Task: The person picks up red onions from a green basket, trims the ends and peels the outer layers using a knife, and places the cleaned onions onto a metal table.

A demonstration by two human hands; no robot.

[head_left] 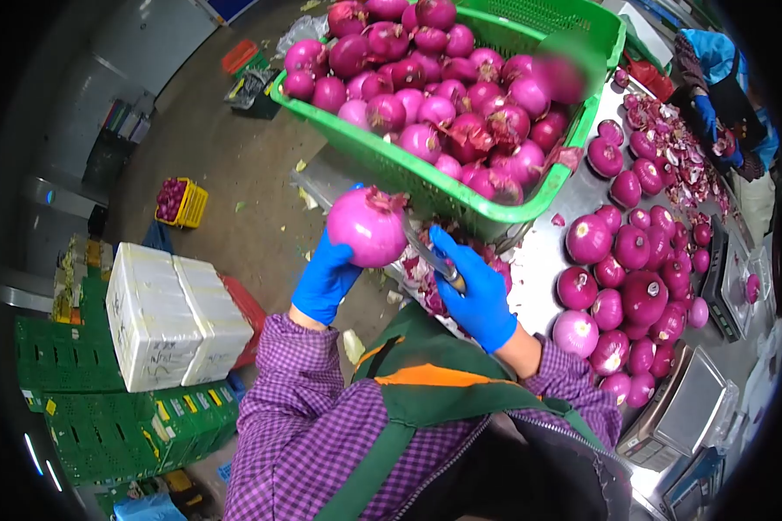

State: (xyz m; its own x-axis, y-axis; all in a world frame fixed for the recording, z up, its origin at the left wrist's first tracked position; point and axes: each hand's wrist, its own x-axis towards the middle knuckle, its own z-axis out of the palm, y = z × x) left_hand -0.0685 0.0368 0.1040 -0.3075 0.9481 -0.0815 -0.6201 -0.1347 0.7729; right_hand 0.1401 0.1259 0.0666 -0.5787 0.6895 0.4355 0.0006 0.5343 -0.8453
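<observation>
A large red onion (367, 230) rests in my gloved left hand (324, 276), its ragged dry root or stem tuft facing up and to the right. My right hand (480, 291), also in a blue glove, is wrapped round the handle of a knife (426, 252). The blade points up and left, its tip right at the onion's edge. Just beyond both hands stands a green crate (391, 156) heaped with red onions (434, 108). Loose onion skins lie below the knife. To the right, a cluster of onions (632, 248) sits on the metal table (543, 260).
Skin scraps (682, 156) cover the table's far right, near another person's blue-gloved hand (705, 113). A weighing scale (678, 408) stands at the lower right. On the left are white foam boxes (174, 317), stacked green crates (96, 425) and a yellow basket (193, 205) on the floor.
</observation>
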